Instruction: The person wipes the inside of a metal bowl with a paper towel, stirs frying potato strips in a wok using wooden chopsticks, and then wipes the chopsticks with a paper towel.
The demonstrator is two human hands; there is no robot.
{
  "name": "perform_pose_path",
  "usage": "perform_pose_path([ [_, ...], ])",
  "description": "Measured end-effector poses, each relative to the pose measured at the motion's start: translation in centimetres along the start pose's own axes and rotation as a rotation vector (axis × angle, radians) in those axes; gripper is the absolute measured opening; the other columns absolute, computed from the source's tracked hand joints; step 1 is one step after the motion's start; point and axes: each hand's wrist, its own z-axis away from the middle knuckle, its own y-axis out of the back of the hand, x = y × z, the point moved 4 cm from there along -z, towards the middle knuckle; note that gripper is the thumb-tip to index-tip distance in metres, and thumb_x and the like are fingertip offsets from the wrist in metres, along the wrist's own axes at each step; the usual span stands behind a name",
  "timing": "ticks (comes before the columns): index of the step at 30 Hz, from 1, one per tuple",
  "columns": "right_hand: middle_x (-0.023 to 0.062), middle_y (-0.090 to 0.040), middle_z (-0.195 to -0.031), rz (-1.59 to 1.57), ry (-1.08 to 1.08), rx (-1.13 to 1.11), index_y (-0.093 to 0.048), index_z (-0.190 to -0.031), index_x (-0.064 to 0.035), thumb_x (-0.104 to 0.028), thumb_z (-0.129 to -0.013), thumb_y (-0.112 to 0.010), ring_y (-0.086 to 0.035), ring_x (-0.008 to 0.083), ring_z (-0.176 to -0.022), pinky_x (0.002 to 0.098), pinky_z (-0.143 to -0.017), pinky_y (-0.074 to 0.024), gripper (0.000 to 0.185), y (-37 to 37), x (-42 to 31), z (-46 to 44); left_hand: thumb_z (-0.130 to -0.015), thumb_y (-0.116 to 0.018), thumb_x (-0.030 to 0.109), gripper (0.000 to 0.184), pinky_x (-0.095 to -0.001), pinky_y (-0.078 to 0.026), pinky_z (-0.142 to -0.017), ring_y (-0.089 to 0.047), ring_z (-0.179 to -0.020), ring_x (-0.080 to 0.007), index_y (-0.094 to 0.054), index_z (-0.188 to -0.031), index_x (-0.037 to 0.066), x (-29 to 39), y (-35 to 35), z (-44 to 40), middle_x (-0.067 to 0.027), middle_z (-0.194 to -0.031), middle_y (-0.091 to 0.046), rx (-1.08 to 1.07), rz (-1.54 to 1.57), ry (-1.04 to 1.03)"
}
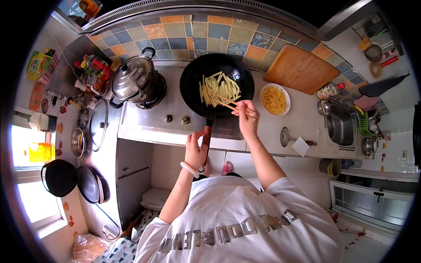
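Note:
A black wok [190, 90] sits on the stove with pale potato strips [221, 87] spread across its bottom. My left hand [195, 149] is wrapped round the wok's brown wooden handle [207, 136]. Held in my right hand [246, 116] is a pair of wooden chopsticks [224, 101], whose tips reach in among the strips on the near side. Right of the wok stands a white plate [287, 105] heaped with golden fried potato strips [275, 100].
Left of the wok, a lidded steel pot [131, 81] rests on the other burner. A slotted skimmer [285, 136] and a white paper [300, 146] lie at the counter's front edge. Behind the plate leans a wooden cutting board [302, 68]; a sink [344, 127] is farther right.

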Motion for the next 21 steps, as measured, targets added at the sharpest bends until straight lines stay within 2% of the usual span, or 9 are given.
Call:
perform_pose_path([
  [5,0.0061,-0.062,-0.067,0.05,-0.025,0.087,-0.054,-0.087,-0.0003,-0.017,-0.099,-0.053,-0.066,0.0119,-0.06,0.0235,-0.052,-0.0506,0.021,4.8,-1.8,-1.3,-0.076,-0.051,-0.002,0.041,-0.0473,-0.04,-0.097,-0.05,-0.109,-0.0405,-0.053,-0.117,0.002,-0.5,-0.2,0.0,-0.0185,-0.114,-0.059,0.004,-0.009,-0.021],
  [10,0.0056,-0.061,-0.064,0.192,-0.019,0.134,-0.049,-0.081,-0.0023,-0.016,-0.099,-0.052,-0.066,0.0137,-0.056,0.0244,-0.051,-0.0502,0.023,6.7,-2.8,-1.2,-0.075,-0.052,-0.003,0.042,-0.048,-0.041,-0.095,-0.05,-0.108,-0.042,-0.052,-0.117,0.002,-1.1,-1.0,-0.2,-0.0216,-0.113,-0.058,-0.006,-0.015,-0.05],
  [13,0.0058,-0.061,-0.063,0.272,0.063,0.115,-0.048,-0.08,-0.0024,-0.016,-0.099,-0.053,-0.067,0.0151,-0.058,0.0258,-0.051,-0.0506,0.024,6.9,-2.5,-1.1,-0.075,-0.051,-0.004,0.041,-0.0486,-0.041,-0.094,-0.05,-0.107,-0.0431,-0.052,-0.116,0.002,-1.1,-1.1,-0.3,-0.0234,-0.112,-0.057,-0.013,-0.016,-0.047],
  [16,0.0069,-0.061,-0.064,0.273,0.051,0.078,-0.047,-0.08,-0.0023,-0.016,-0.098,-0.054,-0.068,0.0165,-0.059,0.027,-0.052,-0.0512,0.024,6.6,-1.7,-1.0,-0.075,-0.051,-0.004,0.041,-0.0489,-0.041,-0.094,-0.05,-0.106,-0.0436,-0.052,-0.115,0.002,-1.0,-1.3,-0.3,-0.0239,-0.111,-0.056,-0.016,-0.017,-0.054],
  [19,0.0067,-0.061,-0.069,0.216,0.029,0.004,-0.047,-0.083,-0.0035,-0.02,-0.099,-0.053,-0.067,0.0139,-0.062,0.0241,-0.057,-0.052,0.024,5.8,-1.1,-0.9,-0.075,-0.05,-0.004,0.041,-0.049,-0.041,-0.094,-0.05,-0.105,-0.0435,-0.051,-0.115,0.002,-0.8,-1.4,-0.2,-0.0237,-0.111,-0.056,-0.018,-0.015,-0.045],
  [21,0.0061,-0.06,-0.068,0.211,0.047,0.006,-0.048,-0.083,-0.0033,-0.018,-0.099,-0.054,-0.066,0.0136,-0.06,0.0253,-0.056,-0.0516,0.023,5.8,-1.4,-0.9,-0.075,-0.05,-0.004,0.041,-0.049,-0.041,-0.094,-0.05,-0.105,-0.0433,-0.051,-0.115,0.002,-0.6,-1.2,-0.1,-0.0236,-0.11,-0.056,-0.015,-0.014,-0.043],
])
